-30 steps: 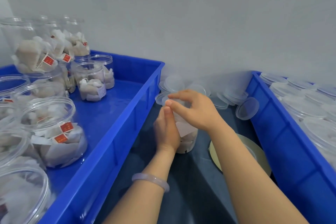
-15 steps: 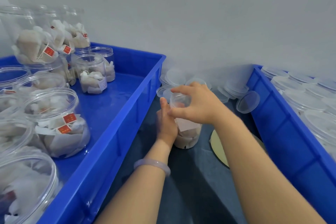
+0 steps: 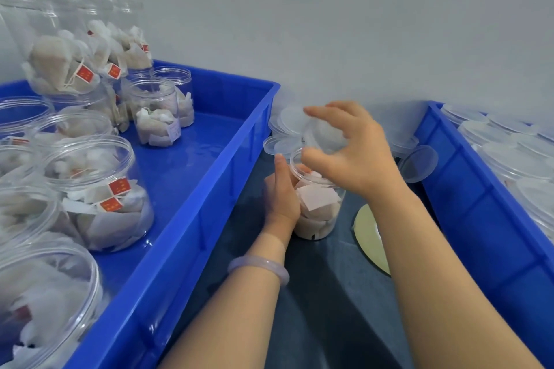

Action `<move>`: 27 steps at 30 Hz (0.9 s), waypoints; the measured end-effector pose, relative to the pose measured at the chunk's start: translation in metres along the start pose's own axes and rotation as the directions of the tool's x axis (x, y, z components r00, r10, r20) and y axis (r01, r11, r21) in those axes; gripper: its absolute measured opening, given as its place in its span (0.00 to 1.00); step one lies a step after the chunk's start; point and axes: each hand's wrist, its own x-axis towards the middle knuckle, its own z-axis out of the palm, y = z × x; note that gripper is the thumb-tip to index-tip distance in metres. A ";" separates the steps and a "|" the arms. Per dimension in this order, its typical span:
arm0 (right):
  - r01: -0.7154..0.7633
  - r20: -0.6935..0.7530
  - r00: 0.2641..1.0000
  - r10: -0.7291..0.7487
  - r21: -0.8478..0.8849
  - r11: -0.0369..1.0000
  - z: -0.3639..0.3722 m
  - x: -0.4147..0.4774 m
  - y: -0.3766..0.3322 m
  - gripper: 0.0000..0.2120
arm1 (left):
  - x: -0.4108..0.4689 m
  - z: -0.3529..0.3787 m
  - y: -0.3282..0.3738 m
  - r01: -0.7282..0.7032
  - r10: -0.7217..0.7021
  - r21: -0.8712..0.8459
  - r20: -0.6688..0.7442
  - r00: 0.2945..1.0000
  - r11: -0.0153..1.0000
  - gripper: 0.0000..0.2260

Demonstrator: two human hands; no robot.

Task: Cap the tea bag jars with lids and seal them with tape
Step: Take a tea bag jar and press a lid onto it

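Grey wall (image 3: 329, 24) at the back, dark blue-grey surface (image 3: 314, 308) running between two blue crates. Left crate (image 3: 209, 218) holds open jars (image 3: 99, 188) of tea bags, some stacked. Right crate (image 3: 479, 233) holds lidded jars (image 3: 509, 158).

Work jar (image 3: 317, 209) stands upright on the surface between the crates, tea bags inside, mouth uncovered. Left hand (image 3: 281, 197) wraps its side from the left, thumb up along the wall near the rim, pale bracelet (image 3: 260, 266) on that wrist. Right hand (image 3: 356, 152) reaches in from the right, arched above the mouth, with thumb and fingers curled round a clear lid (image 3: 323, 134). Lid is tilted and just above the rim, not seated.

Loose lids (image 3: 287, 125) are piled against the wall just behind the jar. Pale yellow disc (image 3: 368, 236) lies on the surface, partly under the right forearm; can't tell what it is.

Versus half a second ago: the right hand was lower, close over the mouth, and is now raised with the lid off the rim. Left-hand grip unchanged, jar in the same spot
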 end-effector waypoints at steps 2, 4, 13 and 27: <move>-0.074 0.212 0.974 0.081 -0.045 0.996 0.000 0.001 0.005 0.24 | 0.000 0.000 0.001 0.007 -0.007 -0.015 0.011 1.000 1.000 0.24; -0.095 0.321 0.943 0.089 0.004 0.995 0.002 0.002 0.009 0.21 | 0.001 0.000 0.001 0.003 -0.003 0.003 0.005 1.000 1.000 0.24; -0.150 0.469 0.874 0.130 0.005 0.989 0.004 0.016 0.003 0.13 | 0.001 0.002 0.003 -0.018 0.025 0.090 -0.073 0.997 0.996 0.26; -0.101 0.249 0.939 0.236 -0.456 0.884 0.017 -0.015 -0.008 0.29 | 0.007 -0.003 0.001 -0.038 0.034 0.195 0.025 0.999 0.980 0.16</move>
